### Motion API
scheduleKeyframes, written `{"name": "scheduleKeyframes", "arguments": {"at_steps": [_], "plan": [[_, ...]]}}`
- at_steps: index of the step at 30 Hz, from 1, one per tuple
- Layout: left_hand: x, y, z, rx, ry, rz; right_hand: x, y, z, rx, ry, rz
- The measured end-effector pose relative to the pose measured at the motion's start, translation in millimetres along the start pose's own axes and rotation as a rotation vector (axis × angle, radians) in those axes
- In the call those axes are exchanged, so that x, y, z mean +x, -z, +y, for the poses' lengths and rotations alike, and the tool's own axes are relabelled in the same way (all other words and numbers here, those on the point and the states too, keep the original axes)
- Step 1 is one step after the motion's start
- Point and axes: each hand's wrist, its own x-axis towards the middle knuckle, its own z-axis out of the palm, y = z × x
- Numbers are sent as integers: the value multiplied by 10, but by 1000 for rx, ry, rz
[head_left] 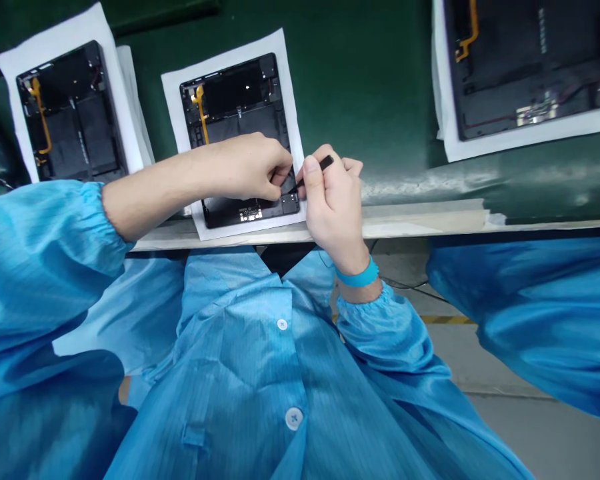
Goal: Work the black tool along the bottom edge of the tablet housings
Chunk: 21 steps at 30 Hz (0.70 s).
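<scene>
An opened black tablet housing (pixel 230 93) with an orange flex cable (pixel 199 110) lies on a white sheet (pixel 293 123) at the table's front edge. My left hand (pixel 253 167) reaches over its lower part, fingers curled and pressed together near the lower right corner; what they hold, if anything, is hidden. Beside that corner, my right hand (pixel 333 197) is closed on a thin black tool (pixel 326 162), whose dark tip points at the housing near my left fingertips. Below my left hand, a small circuit board (pixel 251 215) shows at the housing's lower edge.
Another opened housing (pixel 70 120) lies on white sheets at the left, and a third (pixel 510 80) at the right. Pale tape (pixel 420 217) runs along the front edge of the green table (pixel 365 87). Blue-clad people (pixel 540 313) are close on both sides.
</scene>
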Motion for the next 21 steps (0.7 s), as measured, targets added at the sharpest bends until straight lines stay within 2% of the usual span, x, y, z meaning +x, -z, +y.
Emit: {"name": "scheduleKeyframes", "arguments": {"at_steps": [5, 7, 10, 12, 16, 21], "plan": [[-192, 155, -73, -11, -75, -34, -18, -36, 46, 151, 5, 144], [-331, 155, -131, 49, -118, 20, -17, -60, 78, 186, 19, 206], [-569, 34, -177, 211, -180, 170, -5, -84, 111, 202, 37, 232], [-720, -88, -173, 297, -216, 230, 2, -90, 116, 206, 37, 226], [-915, -257, -146, 385, -301, 210, -2, -70, 78, 179, 19, 201], [-961, -242, -184, 547, -384, 198, -27, 27, -41, -12, -21, 35]]}}
